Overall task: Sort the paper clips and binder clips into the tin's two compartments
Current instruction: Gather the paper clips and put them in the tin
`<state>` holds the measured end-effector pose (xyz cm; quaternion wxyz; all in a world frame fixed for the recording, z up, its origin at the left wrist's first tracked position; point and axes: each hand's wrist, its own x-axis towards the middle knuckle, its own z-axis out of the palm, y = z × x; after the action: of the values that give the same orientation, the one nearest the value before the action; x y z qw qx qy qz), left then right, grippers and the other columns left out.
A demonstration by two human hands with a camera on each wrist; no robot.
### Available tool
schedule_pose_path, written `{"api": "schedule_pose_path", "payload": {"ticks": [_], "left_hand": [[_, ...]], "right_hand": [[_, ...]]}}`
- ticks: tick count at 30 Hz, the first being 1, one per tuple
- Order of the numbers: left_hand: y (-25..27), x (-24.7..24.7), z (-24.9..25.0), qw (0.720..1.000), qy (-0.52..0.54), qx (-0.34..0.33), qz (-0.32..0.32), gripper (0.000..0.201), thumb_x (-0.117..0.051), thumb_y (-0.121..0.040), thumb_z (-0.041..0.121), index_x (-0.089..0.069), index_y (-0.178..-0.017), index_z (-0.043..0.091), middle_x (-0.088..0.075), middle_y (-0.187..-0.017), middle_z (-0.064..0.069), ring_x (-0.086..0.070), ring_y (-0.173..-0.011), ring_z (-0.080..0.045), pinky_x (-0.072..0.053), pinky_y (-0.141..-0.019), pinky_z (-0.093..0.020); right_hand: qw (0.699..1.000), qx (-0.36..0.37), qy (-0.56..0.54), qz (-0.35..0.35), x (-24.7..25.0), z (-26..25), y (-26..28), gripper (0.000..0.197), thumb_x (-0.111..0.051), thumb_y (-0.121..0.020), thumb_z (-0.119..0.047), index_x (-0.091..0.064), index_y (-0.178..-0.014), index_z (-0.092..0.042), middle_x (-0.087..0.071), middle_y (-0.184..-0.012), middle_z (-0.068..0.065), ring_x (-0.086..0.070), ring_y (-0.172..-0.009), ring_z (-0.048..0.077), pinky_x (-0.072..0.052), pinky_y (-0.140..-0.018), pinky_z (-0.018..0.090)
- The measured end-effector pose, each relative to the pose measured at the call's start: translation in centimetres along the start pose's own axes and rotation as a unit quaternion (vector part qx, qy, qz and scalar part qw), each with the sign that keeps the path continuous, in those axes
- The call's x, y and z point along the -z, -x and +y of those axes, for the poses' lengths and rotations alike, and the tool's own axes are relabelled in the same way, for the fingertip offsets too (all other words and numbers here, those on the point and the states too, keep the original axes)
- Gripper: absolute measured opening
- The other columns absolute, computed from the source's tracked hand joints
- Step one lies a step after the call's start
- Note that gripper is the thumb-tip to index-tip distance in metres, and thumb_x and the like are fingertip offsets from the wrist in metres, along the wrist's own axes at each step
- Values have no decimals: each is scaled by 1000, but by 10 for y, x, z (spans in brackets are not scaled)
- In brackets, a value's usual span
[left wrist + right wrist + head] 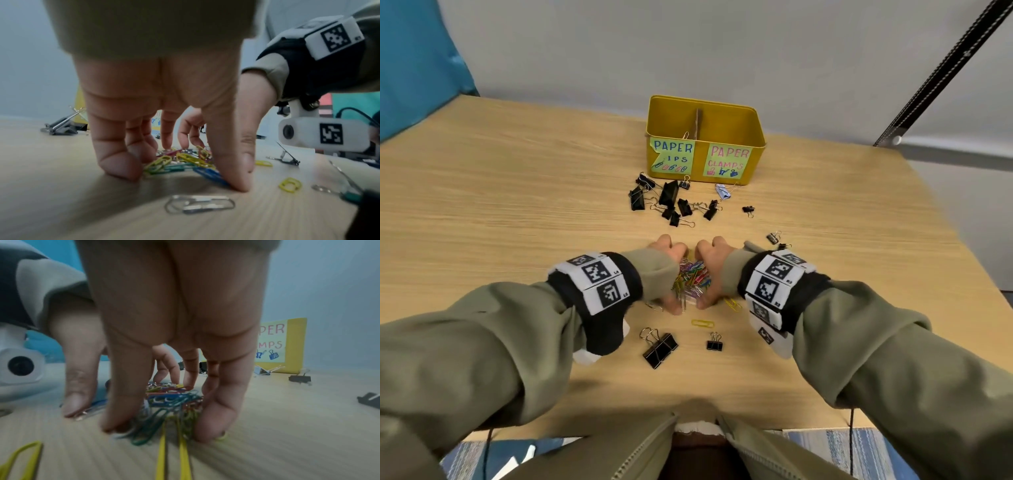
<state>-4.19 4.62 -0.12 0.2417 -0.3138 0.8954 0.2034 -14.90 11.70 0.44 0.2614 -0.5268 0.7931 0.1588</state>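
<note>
A heap of coloured paper clips (693, 279) (180, 160) (170, 399) lies mid-table. My left hand (677, 282) (180, 177) cups its left side and my right hand (703, 279) (162, 430) its right side, fingers and thumbs curled round it with tips on the wood. The yellow tin (756, 161) (296, 340) stands at the back with a divider (698, 123); its left label reads paper clips, its right paper clamps. Black binder clips (671, 202) are scattered in front of it. Loose yellow paper clips (702, 322) (732, 303) lie beside the heap.
A large black binder clip (660, 349) and a small one (714, 342) lie near the front edge. More small ones (774, 237) (748, 209) sit to the right, a pale blue one (723, 192) by the tin. A silver paper clip (199, 206) lies behind my left thumb.
</note>
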Motion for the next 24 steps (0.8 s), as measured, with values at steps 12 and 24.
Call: {"api": "schedule_pose_path", "payload": {"ticks": [12,24], "left_hand": [[-18,12,7,997,65,30,26,45,-56,-90,13,-46,-134,10,-53,-133,-13,-51,-122,-27,-41,-98,-30],[-22,21,-37,908,412,-45,65,15,-57,-86,-3,-58,-85,12,-62,-78,-15,-58,-61,-20,-53,-69,-28]], "right_hand": [[993,13,-116,24,9,4,-12,32,-63,-84,-10,-64,-116,-10,-68,-102,8,-64,-81,19,-56,-88,34],[820,-31,-571,-13,25,28,-16,34,-57,-84,13,-56,-118,11,-59,-72,8,-61,-36,6,-54,-42,13]]}}
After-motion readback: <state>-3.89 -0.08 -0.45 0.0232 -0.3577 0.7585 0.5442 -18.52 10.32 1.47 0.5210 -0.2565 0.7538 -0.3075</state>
